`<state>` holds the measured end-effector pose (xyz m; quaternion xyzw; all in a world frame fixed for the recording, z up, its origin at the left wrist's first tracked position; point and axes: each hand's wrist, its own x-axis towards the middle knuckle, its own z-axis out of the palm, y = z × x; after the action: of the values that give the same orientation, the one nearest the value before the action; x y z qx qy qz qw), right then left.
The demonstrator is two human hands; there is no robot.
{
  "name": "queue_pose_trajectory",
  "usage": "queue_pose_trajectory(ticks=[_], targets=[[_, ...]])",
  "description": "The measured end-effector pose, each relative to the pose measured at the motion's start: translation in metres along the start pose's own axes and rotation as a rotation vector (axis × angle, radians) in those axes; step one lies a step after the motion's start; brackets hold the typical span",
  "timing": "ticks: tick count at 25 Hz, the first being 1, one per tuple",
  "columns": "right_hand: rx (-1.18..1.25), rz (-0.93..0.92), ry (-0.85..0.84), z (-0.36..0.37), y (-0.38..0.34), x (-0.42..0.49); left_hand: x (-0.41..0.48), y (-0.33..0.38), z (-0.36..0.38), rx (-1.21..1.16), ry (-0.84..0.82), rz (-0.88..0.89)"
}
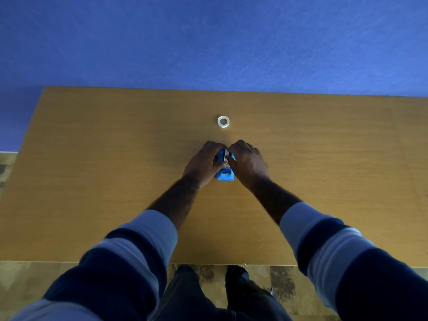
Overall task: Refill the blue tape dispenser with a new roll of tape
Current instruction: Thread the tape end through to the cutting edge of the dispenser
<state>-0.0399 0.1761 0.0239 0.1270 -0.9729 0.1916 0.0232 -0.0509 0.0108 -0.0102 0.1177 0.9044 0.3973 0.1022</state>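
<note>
The blue tape dispenser (224, 176) stands on the wooden table (115, 158), its cutter end toward me. My left hand (205, 162) grips its left side. My right hand (246, 161) closes over its right side, fingertips at the top where a white and black part (226, 154) shows between my thumbs. Most of the dispenser's body is hidden by my hands. A white roll of tape (223, 121) lies flat on the table, a short way beyond the dispenser and apart from both hands.
A blue wall (208, 42) rises right behind the table's far edge. The near table edge (208, 262) runs across the lower view, with my legs and a patterned floor (23, 286) below it.
</note>
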Motion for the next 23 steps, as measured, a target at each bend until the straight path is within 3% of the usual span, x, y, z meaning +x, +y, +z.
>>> queue_pose_trajectory(ticks=[18, 23], targets=[[0.017, 0.162, -0.108, 0.002, 0.006, 0.036, -0.006, 0.000, 0.002, -0.044, 0.060, 0.010], [-0.011, 0.103, -0.079, 0.004, 0.005, 0.031, -0.002, 0.001, 0.002, -0.003, 0.076, 0.009]])
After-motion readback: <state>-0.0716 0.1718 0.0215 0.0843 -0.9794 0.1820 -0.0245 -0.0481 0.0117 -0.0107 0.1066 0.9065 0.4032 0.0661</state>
